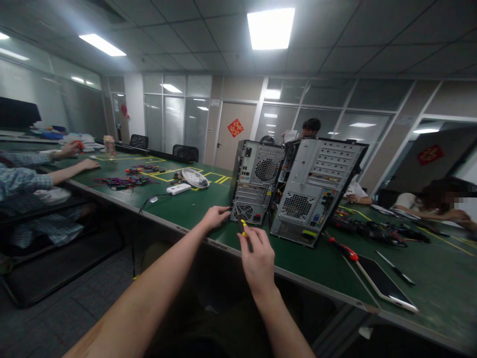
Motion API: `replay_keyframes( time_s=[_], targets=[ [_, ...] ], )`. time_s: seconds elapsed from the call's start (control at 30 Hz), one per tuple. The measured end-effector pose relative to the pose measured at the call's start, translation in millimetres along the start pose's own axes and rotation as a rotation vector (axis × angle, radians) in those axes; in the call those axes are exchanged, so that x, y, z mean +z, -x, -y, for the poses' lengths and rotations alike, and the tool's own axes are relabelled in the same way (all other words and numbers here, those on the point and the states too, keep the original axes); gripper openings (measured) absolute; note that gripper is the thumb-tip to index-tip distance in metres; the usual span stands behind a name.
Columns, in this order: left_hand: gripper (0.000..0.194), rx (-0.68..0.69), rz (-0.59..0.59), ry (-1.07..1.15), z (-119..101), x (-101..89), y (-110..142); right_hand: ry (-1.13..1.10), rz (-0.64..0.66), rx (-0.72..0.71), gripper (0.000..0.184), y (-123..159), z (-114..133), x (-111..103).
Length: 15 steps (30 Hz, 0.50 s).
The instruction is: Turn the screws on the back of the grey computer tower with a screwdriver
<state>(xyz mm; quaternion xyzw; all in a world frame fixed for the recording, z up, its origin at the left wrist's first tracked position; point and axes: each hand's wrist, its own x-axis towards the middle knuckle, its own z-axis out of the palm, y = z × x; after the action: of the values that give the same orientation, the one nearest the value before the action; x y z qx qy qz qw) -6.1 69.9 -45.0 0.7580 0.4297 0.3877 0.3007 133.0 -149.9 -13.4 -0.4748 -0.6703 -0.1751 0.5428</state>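
My right hand (257,248) is closed around a black-and-yellow screwdriver (242,223), its shaft pointing at the lower back of a computer case (253,191). That tip is close to the power supply's fan grille (243,213); I cannot tell whether it sits in a screw. At the lower left edge of this case, my left hand (216,218) has its fingers stretched out, touching or almost touching the metal. A second, larger computer case (313,194) stands upright just to the right, also with its back panel facing me.
On the green table (179,204) lie bundled cables (122,182), a white fan cover (196,178) and a white power strip (179,189). To the right are red-handled pliers (343,249), a phone (385,281), another tool (395,267) and black cables (376,229). Other people sit around.
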Motion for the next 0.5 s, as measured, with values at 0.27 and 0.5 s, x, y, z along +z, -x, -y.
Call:
replay_keyframes(
  time_s=[0.27,0.5],
  targets=[
    [0.051,0.025,-0.001,-0.011,-0.8,0.4,0.1,0.011,0.046,-0.007,0.022,1.0,2.3,-0.4],
    [0.049,-0.014,0.002,0.003,-8.7,-2.1,4.6,-0.025,-0.007,0.003,0.021,0.4,-1.8,0.6]
  ],
)
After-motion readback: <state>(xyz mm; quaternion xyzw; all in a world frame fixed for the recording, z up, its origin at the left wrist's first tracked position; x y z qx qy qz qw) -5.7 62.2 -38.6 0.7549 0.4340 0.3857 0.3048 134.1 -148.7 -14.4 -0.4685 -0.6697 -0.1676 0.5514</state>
